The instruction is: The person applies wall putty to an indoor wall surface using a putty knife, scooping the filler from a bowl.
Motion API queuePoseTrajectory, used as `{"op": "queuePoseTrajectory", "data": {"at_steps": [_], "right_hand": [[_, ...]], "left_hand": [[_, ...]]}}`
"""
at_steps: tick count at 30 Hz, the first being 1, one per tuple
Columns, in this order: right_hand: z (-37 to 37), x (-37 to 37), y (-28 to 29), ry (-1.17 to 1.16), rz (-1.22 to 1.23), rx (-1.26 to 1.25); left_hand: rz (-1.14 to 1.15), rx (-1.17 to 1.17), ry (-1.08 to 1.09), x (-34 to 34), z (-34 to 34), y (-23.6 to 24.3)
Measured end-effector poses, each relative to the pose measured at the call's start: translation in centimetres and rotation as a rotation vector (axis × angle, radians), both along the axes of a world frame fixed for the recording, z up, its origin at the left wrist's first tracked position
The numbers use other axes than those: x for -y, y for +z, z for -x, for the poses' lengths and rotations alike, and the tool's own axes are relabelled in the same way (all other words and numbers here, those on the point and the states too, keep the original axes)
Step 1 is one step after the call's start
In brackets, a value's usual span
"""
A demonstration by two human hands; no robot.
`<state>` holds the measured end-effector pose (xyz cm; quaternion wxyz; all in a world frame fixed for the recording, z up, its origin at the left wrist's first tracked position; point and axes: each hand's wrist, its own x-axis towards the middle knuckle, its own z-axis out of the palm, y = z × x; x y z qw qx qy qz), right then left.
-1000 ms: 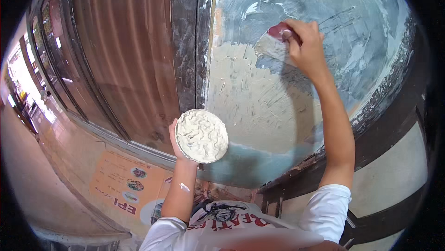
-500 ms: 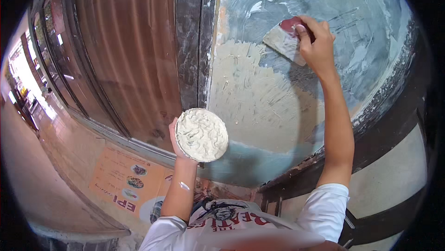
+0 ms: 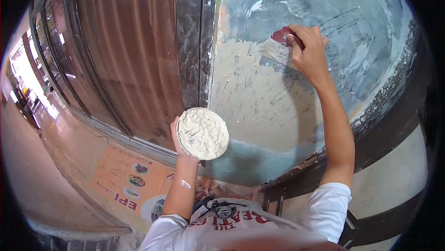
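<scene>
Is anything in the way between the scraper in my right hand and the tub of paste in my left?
Nothing visible is. Your right hand grips the scraper up at the wall, and in this view only paste-smeared wall shows between the scraper and the tub in your left hand.

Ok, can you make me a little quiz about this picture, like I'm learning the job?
1. Pick one. What does the left hand hold?
A) a paintbrush
B) a round container with pale paste
C) a sponge

2. True or false: the right hand is empty.

3. Fill in the blank: in the picture, most of the pale coating is ____ the scraper (above or below).

Key: 1. B. 2. False, it grips the scraper. 3. Below.
</scene>
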<state>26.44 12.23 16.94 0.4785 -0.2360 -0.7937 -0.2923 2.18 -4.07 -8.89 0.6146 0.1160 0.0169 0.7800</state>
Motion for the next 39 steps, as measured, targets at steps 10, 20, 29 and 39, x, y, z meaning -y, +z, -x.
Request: {"op": "queuePoseTrajectory", "data": {"at_steps": [10, 20, 29, 39], "right_hand": [[-0.7, 0.4, 0.1, 0.071, 0.212, -0.169], [-1.6, 1.0, 1.1, 0.298, 0.373, -0.338], [0.2, 9.6, -3.9, 0.412, 0.127, 0.449], [-1.2, 12.2, -4.0, 0.344, -0.099, 0.614]], "left_hand": [[0.006, 0.001, -0.039, -0.1, -0.4, 0.6], [-0.087, 0.01, -0.061, 0.3, -0.1, 0.8], [-0.275, -0.002, -0.088, 0.2, -0.4, 7.0], [-0.446, -0.005, -0.14, -0.8, -0.5, 9.3]]}}
